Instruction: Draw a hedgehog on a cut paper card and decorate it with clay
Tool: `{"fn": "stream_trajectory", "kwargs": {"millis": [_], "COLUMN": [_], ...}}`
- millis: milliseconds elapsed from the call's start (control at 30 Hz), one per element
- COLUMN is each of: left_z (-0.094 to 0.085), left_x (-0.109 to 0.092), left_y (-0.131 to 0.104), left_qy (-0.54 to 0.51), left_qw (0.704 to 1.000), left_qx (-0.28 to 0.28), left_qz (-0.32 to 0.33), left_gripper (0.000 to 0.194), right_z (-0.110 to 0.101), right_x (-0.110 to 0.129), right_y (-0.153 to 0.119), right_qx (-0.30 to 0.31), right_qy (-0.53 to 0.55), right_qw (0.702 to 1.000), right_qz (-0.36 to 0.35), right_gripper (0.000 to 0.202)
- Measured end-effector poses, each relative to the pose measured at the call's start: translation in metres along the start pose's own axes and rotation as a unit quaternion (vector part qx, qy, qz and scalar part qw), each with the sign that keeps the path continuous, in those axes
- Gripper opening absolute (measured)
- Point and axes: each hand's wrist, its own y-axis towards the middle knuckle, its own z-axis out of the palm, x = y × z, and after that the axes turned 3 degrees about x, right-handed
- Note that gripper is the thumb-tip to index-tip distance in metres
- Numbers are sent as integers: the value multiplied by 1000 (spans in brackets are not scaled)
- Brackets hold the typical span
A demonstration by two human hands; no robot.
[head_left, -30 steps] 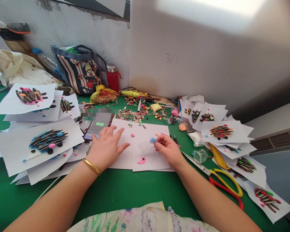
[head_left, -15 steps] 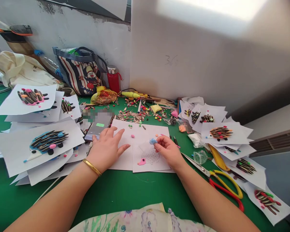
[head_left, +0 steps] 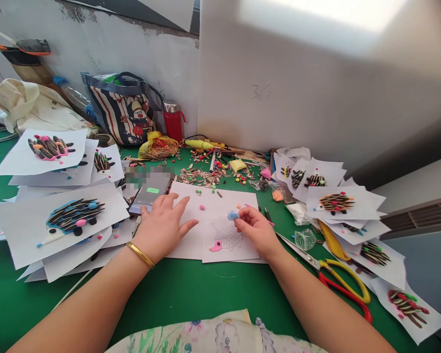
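Note:
A small lump of blue clay point(head_left: 232, 215) is pinched between the thumb and fingertips of my right hand point(head_left: 255, 228). Below it lies a sheet with a hedgehog drawing point(head_left: 227, 240); the animal's snout is covered in pink clay with a dark dot for an eye. My left hand point(head_left: 165, 223) is spread with nothing in it, over the left part of the white paper point(head_left: 185, 247) and beside a phone point(head_left: 152, 189). Near its fingers a pink clay piece point(head_left: 202, 207) rests on the paper.
Stacks of finished hedgehog pictures stand at left point(head_left: 75, 215) and right point(head_left: 340, 202). Large scissors point(head_left: 318, 264) lie open-bladed by my right forearm. Sunflower seeds point(head_left: 196, 176) and coloured clay bits are scattered behind the paper. A red flask point(head_left: 173, 125) and a striped bag point(head_left: 113, 110) stand at the wall.

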Motion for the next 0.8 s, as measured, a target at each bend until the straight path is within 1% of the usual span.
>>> {"fn": "stream_trajectory", "kwargs": {"millis": [200,467,800], "left_z": [0,1,1], "left_x": [0,-1,-2], "left_y": [0,0,1], "left_qy": [0,-3,9], "left_qw": [1000,1000,1000], "left_qx": [-3,7,0], "left_qz": [2,-2,-1], "left_gripper": [62,63,61], "right_z": [-1,0,0], "right_x": [-1,-1,1], "right_y": [-1,0,-1], "right_qx": [2,-1,3], "right_qy": [-2,-2,7], "right_qw": [1000,1000,1000], "right_qz": [-1,0,-2], "right_gripper": [39,40,39]}}
